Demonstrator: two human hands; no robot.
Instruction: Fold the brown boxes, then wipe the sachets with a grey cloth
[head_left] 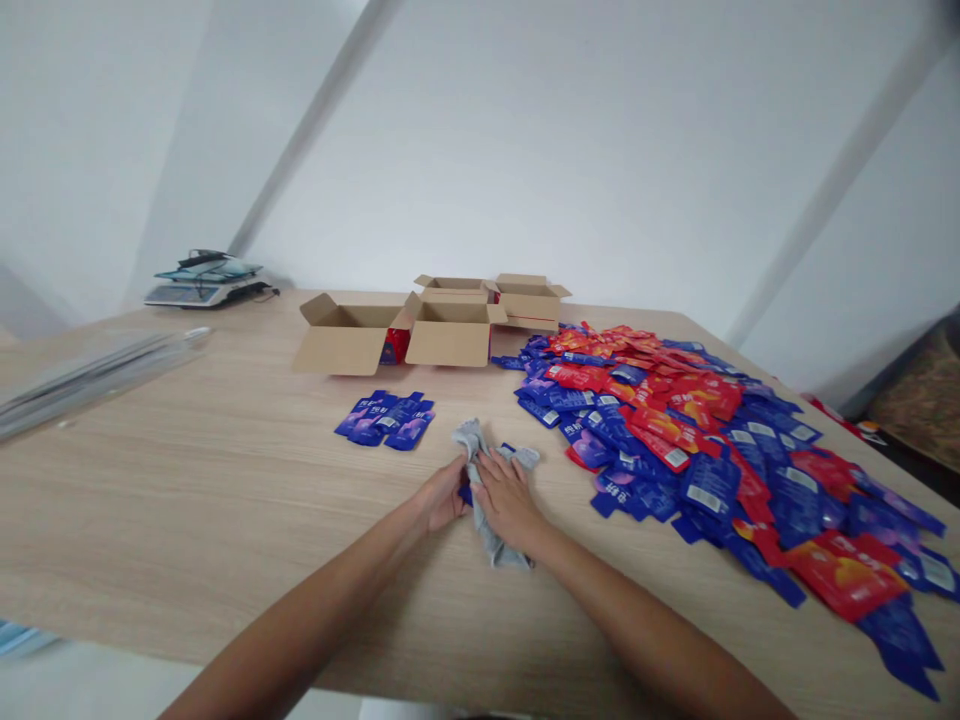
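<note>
Near the front middle of the table, my right hand [508, 498] presses a crumpled grey cloth [501, 550] down, with its fingers laid over the fabric. A blue pouch [466, 494] lies under the cloth; only small bits of it show. My left hand [444, 496] grips the pouch's left edge, its fingers closed and partly hidden by the cloth. A little farther off to the left, several blue pouches [386, 418] lie side by side and overlapping on the table.
A large heap of red and blue pouches [675, 430] spreads over the right side of the wooden table [247, 480]. Open cardboard boxes [448, 340] stand at the back. A scale [202, 292] sits far left, nearer a clear plastic-wrapped bundle [97, 375].
</note>
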